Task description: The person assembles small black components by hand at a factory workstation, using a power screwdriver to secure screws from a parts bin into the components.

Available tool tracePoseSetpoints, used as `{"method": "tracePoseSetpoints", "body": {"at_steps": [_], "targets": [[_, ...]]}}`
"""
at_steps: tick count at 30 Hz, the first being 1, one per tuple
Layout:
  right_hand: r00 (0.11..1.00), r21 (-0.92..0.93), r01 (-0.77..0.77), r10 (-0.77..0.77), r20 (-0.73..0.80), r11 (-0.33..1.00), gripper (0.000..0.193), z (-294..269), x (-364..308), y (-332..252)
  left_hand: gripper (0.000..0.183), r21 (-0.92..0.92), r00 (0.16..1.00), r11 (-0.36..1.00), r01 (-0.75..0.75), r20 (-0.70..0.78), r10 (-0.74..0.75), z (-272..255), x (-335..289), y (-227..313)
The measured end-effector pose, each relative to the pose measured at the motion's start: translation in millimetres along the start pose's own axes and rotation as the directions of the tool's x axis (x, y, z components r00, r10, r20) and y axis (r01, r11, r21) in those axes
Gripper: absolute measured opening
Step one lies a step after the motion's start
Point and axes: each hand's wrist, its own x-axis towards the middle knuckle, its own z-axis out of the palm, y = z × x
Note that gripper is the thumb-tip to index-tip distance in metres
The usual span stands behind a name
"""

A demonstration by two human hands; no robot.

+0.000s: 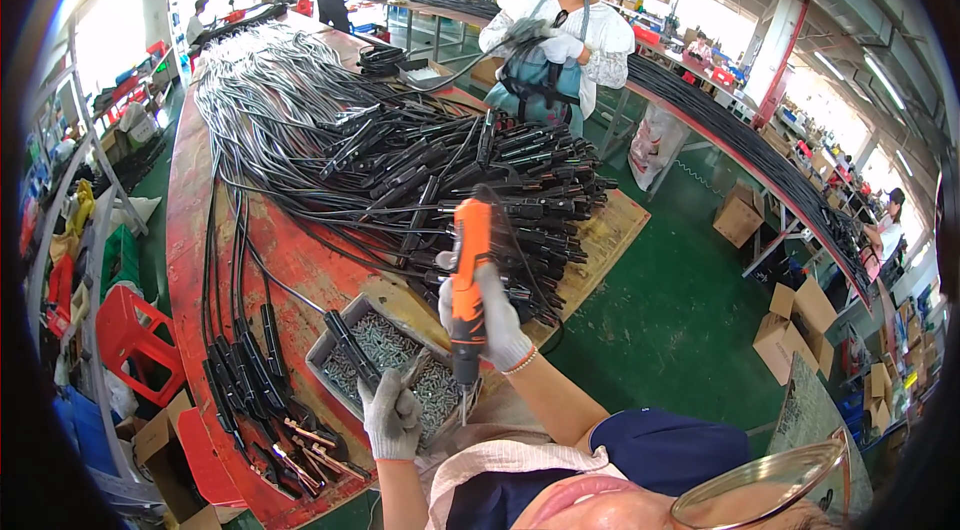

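My right hand [500, 322], in a pale work glove, is wrapped round an orange and black electric screwdriver [468, 275]. The tool stands upright, its thin bit pointing down beside a grey tray [322, 377] of small metal screws [440, 392]. In its own glove, my left hand [392, 418] is closed at the near end of a black cable-end handle [352, 348]. That handle lies across the tray, and its cable [275, 280] runs back over the table. The exact finger contact is partly hidden.
A large heap of similar black handles [430, 170] covers the red table's [190, 220] right part. More handles [245, 365] and copper-coloured pieces [300, 460] lie left. Across the table, a person [560, 40] holds cables. Red stool [140, 345] at left; cardboard boxes [795, 330] at right.
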Motion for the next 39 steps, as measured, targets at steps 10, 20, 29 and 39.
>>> {"method": "tracePoseSetpoints", "body": {"at_steps": [10, 20, 29, 39], "targets": [[0.877, 0.335, 0.258, -0.365, 0.312, 0.906, 0.073, 11, -22, -49, 0.011, -0.052, 0.999, 0.998, -0.040, 0.026, 0.042, 9, -3, 6], [0.890, -0.009, 0.446, -0.445, -0.099, 0.895, 0.064, 49, -46, -66, 0.005, -0.185, 0.998, 0.983, -0.013, 0.055, 0.024, -5, -7, 4], [0.717, -0.292, 0.688, -0.686, 0.125, 0.665, 0.074, 50, -30, -45, 0.018, -0.076, 0.996, 0.994, 0.077, -0.038, -0.080, -16, -2, 0], [0.805, -0.478, 0.532, -0.592, 0.030, 0.699, 0.047, 33, -10, -7, 0.014, -0.272, 0.986, 0.953, 0.129, -0.066, -0.153, -3, -11, 36]]}}
